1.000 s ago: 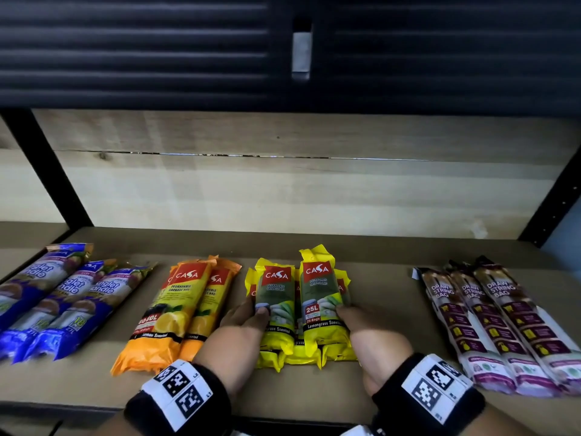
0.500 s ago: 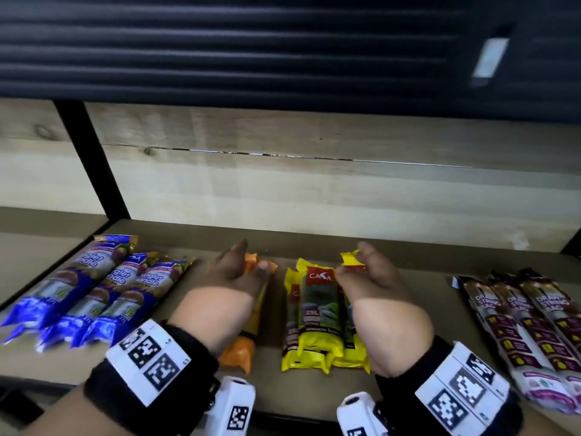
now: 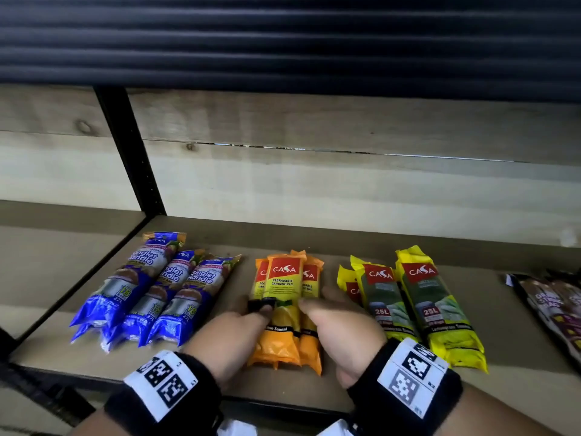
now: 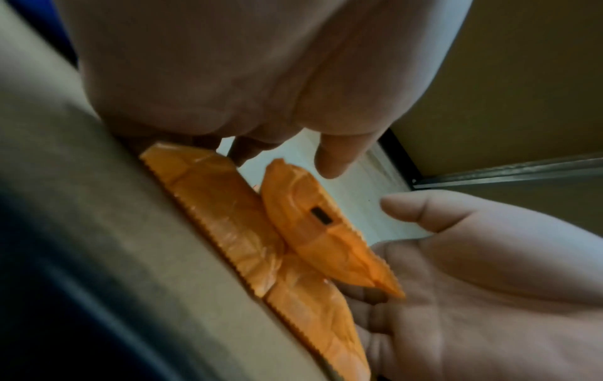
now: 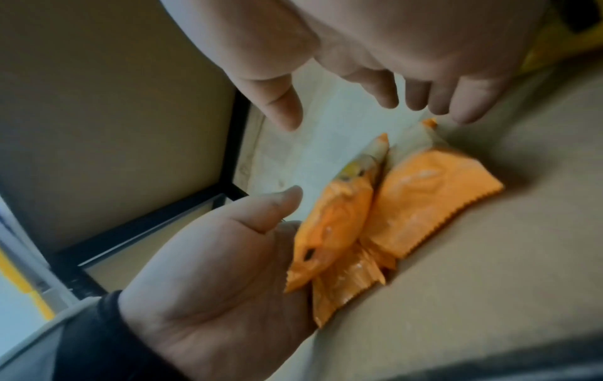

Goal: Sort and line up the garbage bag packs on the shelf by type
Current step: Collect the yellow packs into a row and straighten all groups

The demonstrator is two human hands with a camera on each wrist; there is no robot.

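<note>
Three orange Casa packs (image 3: pixel 281 278) lie side by side at the middle of the wooden shelf (image 3: pixel 283 388). My left hand (image 3: pixel 232 328) rests against their left side and my right hand (image 3: pixel 333 322) against their right side, thumbs on top. In the left wrist view my left hand (image 4: pixel 248 77) has relaxed fingers touching the orange packs (image 4: pixel 228 219), and my right hand (image 4: pixel 473 270) shows an open palm. In the right wrist view my right hand (image 5: pixel 391 38) hovers over the orange packs (image 5: pixel 424 201), and my left hand (image 5: pixel 212 270) lies flat against them.
Three blue Singlet Handle packs (image 3: pixel 151 287) lie to the left, yellow Casa packs (image 3: pixel 434 306) to the right, and dark drawstring packs (image 3: pixel 553 306) at the far right edge. A black upright post (image 3: pixel 132 152) stands at the back left. Wooden boards close the back.
Both hands left the yellow packs and moved left to flank the orange packs, which now lie straighter and closer together. The head view has swung left.
</note>
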